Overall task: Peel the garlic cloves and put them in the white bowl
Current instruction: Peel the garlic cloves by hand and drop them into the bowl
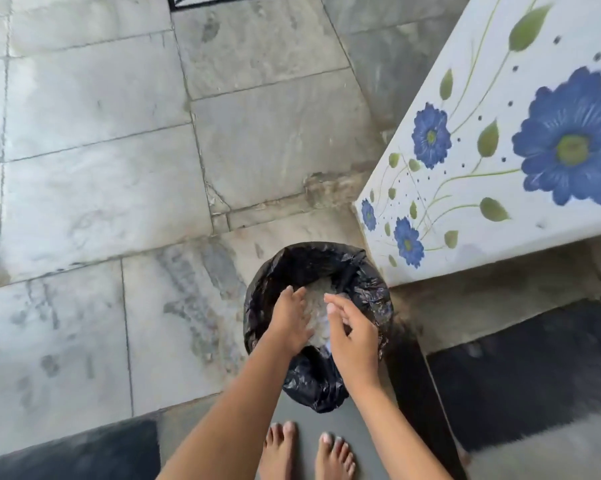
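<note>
Both hands hang over a bin lined with a black bag (358, 275). The left hand (290, 322) is spread flat, palm down; the right hand (352, 332) is loosely curled, fingers apart, gripping nothing visible. Pale, blurred scraps (318, 308) lie inside the bag. The bin stands on the marble floor (101, 168) just beside the flower-painted desk (500, 150). Bare feet (307, 452) show below.

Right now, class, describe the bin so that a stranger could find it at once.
Start at the white table painted with blue flowers. Below its near corner, on the grey floor, stands the bin, under both hands. It alone is round, lined with a crinkled black bag.
</note>
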Demonstrator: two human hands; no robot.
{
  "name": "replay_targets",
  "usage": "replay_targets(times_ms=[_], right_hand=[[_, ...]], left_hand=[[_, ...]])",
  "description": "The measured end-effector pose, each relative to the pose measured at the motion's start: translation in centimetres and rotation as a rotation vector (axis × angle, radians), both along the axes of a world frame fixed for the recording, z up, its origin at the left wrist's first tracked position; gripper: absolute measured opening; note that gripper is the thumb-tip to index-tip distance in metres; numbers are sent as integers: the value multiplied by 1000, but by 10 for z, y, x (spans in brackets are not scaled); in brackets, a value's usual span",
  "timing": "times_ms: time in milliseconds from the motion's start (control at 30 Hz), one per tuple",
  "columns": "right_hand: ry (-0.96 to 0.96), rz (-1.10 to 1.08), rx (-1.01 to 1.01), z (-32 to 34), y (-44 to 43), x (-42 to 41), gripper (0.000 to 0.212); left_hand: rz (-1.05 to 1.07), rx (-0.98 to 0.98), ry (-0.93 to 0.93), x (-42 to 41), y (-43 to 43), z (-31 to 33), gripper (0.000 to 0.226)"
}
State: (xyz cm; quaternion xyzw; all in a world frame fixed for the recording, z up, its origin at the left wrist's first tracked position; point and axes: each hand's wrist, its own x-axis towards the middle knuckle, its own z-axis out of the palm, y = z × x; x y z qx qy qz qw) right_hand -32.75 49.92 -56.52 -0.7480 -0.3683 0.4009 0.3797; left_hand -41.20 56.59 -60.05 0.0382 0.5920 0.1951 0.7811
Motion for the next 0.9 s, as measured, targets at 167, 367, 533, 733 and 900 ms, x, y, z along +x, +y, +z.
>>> replay_targets(times_ms=[167,367,533,733,900], right_hand=[[55,336,-270,-45,-2,-5,68],[-10,116,-75,-43,7,-7,44],[67,308,-518,-74,-2,-2,51],[133,269,-64,-53,9,-23,49],[-139,199,-393,-71,-2,-5,47]], left_hand=[[42,60,-122,10,-2,7,49],[4,10,-54,-4,-3,-9,45],[49,31,-121,-5,-1,2,47],[44,3,-6,-9,-3,-6,40],[106,64,-85,-15,-7,3,48]])
